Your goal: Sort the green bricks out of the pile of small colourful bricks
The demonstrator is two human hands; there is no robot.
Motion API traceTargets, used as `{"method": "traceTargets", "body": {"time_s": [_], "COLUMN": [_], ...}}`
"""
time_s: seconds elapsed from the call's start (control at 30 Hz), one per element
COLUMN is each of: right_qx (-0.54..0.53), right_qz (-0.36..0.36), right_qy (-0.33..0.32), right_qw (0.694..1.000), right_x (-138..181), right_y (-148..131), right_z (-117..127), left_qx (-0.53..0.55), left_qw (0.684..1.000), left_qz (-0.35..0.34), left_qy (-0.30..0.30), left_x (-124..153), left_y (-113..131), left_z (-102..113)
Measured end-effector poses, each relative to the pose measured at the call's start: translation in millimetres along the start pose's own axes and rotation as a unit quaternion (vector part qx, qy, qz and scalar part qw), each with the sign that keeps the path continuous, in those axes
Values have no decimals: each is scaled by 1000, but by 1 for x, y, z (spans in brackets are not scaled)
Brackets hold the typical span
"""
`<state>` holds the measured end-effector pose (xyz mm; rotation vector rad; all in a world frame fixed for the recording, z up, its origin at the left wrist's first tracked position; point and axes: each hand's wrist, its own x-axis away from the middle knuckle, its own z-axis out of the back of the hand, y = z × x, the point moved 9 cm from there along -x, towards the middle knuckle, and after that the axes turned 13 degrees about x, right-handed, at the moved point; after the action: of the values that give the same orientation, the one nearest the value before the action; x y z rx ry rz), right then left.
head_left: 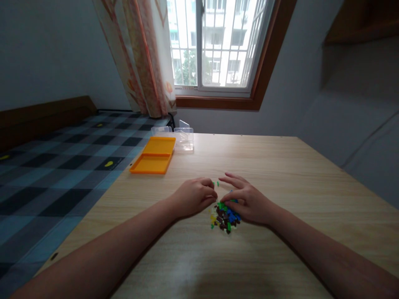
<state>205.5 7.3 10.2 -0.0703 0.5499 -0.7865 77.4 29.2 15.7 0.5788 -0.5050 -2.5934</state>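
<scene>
A small heap of tiny building bricks (227, 218) in green, blue, brown, yellow and white lies on the wooden table (258, 257). Over the heap's far right edge is my right hand (246, 199), its fingers spread and the lower ones touching the green and blue pieces. My left hand (198, 195) rests at the heap's upper left, with thumb and fingers curled close together; whatever may be between the fingertips is too small to make out. Just beyond the hands, between their fingertips, a couple of tiny green bricks (217, 183) lie apart from the heap.
An orange hinged case (152, 171) lies open at the table's far left. Behind it stand clear plastic boxes (184, 143) with raised lids. A bed with a checked cover (84, 166) adjoins the left edge. Beyond the far edge are a curtain (146, 62) and a barred window (224, 50).
</scene>
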Motion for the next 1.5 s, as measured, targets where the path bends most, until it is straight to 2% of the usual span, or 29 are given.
{"method": "traceTargets", "body": {"time_s": [0.43,0.87,1.07,1.23,1.37,1.5], "right_qx": [-23,-33,-11,16,28,39], "right_qz": [-13,-12,-92,-184,-211,-227], "right_qy": [-13,-2,55,30,22,43], "right_qw": [1000,999,994,982,977,972], "right_x": [-2,-4,-4,-2,-2,1], "right_y": [6,6,28,54,62,67], "right_z": [-5,-7,2,-8,-12,-5], "left_qx": [50,42,40,51,69,67], "left_qw": [999,999,999,999,998,998], "left_qz": [-21,-21,-11,-6,-10,-4], "left_qy": [5,14,21,16,4,1], "left_x": [2,-2,-1,-1,-1,-1], "left_y": [7,9,5,6,7,6], "left_z": [1,0,0,1,-1,-2]}}
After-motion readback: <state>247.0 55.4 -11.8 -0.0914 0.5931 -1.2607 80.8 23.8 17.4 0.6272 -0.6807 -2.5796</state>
